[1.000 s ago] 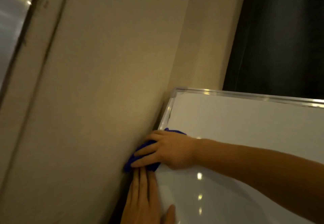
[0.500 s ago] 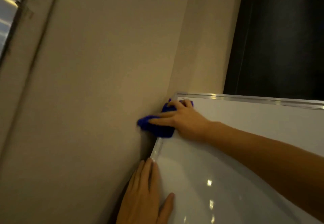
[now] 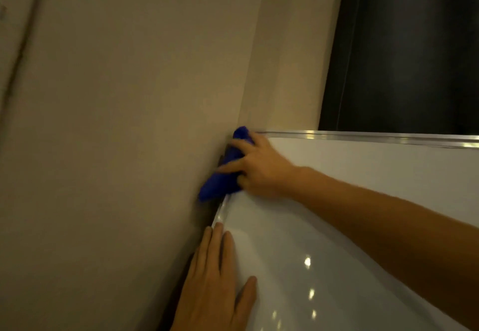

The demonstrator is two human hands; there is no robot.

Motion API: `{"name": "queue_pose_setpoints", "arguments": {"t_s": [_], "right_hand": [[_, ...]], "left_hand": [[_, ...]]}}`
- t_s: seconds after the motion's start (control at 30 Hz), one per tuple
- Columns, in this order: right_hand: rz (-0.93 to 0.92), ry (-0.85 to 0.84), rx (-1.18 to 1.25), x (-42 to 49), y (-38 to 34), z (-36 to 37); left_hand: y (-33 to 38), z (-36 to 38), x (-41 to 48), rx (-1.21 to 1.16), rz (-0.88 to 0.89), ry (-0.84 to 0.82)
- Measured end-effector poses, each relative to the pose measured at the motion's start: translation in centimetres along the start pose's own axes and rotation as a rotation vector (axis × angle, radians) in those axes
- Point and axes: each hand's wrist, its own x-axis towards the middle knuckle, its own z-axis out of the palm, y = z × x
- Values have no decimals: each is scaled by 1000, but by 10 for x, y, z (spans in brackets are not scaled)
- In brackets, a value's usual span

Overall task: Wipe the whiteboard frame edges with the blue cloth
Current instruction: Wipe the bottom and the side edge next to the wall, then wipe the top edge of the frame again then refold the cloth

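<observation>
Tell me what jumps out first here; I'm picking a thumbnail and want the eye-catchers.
The blue cloth stands out, pressed by the right hand against the whiteboard at its upper left corner, next to the beige wall. Below it, the left hand lies flat on the board's left edge.

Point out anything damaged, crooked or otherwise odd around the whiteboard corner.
Nothing stands out. The right hand presses the blue cloth on the whiteboard frame at its top-left corner against the wall; the left hand lies flat on the board. The frame looks straight and intact.
</observation>
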Motion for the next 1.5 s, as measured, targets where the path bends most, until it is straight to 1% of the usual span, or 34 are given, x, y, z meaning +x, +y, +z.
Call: {"name": "queue_pose_setpoints", "arguments": {"t_s": [0.07, 0.1, 0.13, 0.2, 0.27, 0.3, 0.37, 0.43, 0.47, 0.53, 0.6, 0.67, 0.73, 0.8, 0.9, 1.1, 1.17, 1.23, 1.3, 1.37, 1.4, 1.43, 1.5], "right_hand": [[-160, -76, 27, -18, -41, 28], [-199, -121, -11, -25, -51, 34], [-189, -130, -75, -23, -49, 35], [-65, -54, -186, -3, -21, 21], [60, -21, -209, 15, 12, 4], [92, -13, -194, 19, 23, -2], [45, 11, -142, 17, 30, -2], [-59, -3, -99, 7, 26, 5], [-80, -4, -116, 4, 29, 5], [-15, 66, -153, 7, 45, -6], [118, 128, -135, 3, 64, -18], [232, 185, -96, -16, 79, -24], [301, 232, -79, -46, 87, -26], [343, 205, -74, -73, 92, -36], [410, 63, -125, -108, 99, -61], [483, -36, -205, -178, 114, -104], [531, -72, -289, -203, 121, -118], [615, -58, -390, -226, 125, -130], [690, 41, -377, -229, 124, -132], [691, 156, -222, -209, 119, -124], [652, 156, -162, -198, 115, -118], [608, 117, -139, -191, 113, -111], [536, 60, -166, -196, 111, -111]], "left_hand": [[5, 2, 2, -14, -45, -15], [7, 2, 3, -17, -57, -37], [8, 2, 4, -11, -55, -53], [9, 4, 6, 15, -20, -92], [5, 1, 12, 10, 5, -110], [2, 0, 16, 10, 17, -108], [2, -3, 27, 12, 21, -87], [5, -8, 40, -29, 13, -141], [6, -3, 47, -47, 42, -79], [8, 0, 57, -121, 62, -21], [12, -1, 73, -117, 103, 12], [16, -8, 90, -145, 116, 11], [23, -16, 110, -136, 155, 40], [32, -22, 131, -110, 189, 55], [53, -31, 153, -107, 193, 40], [97, -41, 170, -260, 80, -74], [110, -45, 175, -273, 45, -81], [125, -50, 177, -267, 94, -39], [149, -54, 174, -260, 201, 20], [179, -59, 168, -279, 265, 41], [194, -60, 165, -281, 276, 41], [206, -60, 161, -272, 277, 41], [216, -57, 157, -244, 267, 57]]}}
